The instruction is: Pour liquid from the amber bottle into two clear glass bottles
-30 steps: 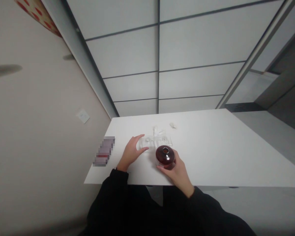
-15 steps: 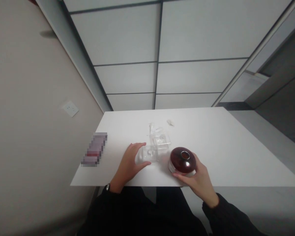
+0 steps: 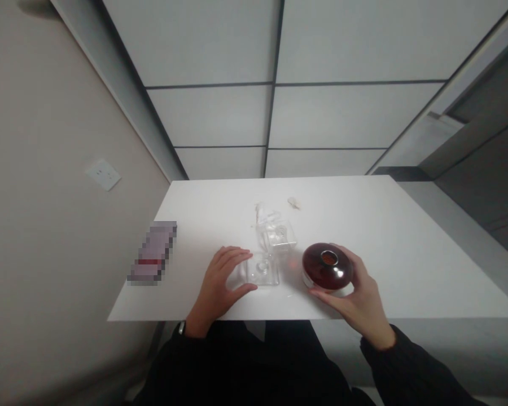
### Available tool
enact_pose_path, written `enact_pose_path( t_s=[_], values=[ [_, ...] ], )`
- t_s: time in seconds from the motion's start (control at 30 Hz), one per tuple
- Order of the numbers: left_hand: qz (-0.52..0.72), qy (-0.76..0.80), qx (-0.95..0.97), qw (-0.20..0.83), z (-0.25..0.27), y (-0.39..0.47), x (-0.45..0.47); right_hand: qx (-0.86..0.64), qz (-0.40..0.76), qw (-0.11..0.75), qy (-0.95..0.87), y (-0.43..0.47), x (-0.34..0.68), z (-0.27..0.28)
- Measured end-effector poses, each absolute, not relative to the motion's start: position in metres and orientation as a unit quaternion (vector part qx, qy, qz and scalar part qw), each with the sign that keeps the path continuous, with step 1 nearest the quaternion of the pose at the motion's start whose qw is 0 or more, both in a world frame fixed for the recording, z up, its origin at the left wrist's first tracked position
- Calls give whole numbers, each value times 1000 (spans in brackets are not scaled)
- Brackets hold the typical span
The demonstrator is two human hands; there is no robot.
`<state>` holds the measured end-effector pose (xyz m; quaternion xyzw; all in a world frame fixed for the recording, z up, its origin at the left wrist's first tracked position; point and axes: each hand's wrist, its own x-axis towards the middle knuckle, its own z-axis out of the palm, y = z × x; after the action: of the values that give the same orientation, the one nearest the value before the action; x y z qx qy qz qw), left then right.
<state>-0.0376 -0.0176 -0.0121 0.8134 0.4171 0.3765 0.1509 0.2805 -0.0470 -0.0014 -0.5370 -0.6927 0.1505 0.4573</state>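
Our hands were apart: the right hand (image 3: 362, 300) was clamped around the right side of a round, dark-red-domed container (image 3: 322, 272), resting on or just above the white tabletop (image 3: 410, 254). Our left hand (image 3: 217, 286) bracketed the left end of the nearer clear plastic box (image 3: 263, 270), though we couldn't tell whether it gripped. That box lay between our hands, nearer the left, with the farther clear plastic box (image 3: 280, 235) just beyond, toward the right.
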Motion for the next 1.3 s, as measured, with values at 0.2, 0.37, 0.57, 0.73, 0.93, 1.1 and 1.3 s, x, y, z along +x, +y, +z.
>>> enact_pose_path(
  t_s=[0.2,0.37,0.57,0.73,0.93,1.1,1.3],
  values=[
    [365,387,834,144,-13,-17,-35,-530,145,445,-707,-46,284,1],
    [341,389,845,134,-12,-20,-30,-528,121,446,-712,-44,288,0],
    [344,420,829,136,-21,-21,-23,-525,99,434,-726,-43,289,6],
    [417,456,777,117,-24,-22,-28,-503,82,407,-758,-40,287,16],
    [468,483,734,92,-15,-25,-26,-477,72,380,-789,-37,289,21],
    [487,493,716,89,-13,-25,-24,-451,28,360,-816,-34,289,25],
    [485,503,709,95,-12,-24,-24,-421,-30,326,-846,-31,287,31]
  ],
)
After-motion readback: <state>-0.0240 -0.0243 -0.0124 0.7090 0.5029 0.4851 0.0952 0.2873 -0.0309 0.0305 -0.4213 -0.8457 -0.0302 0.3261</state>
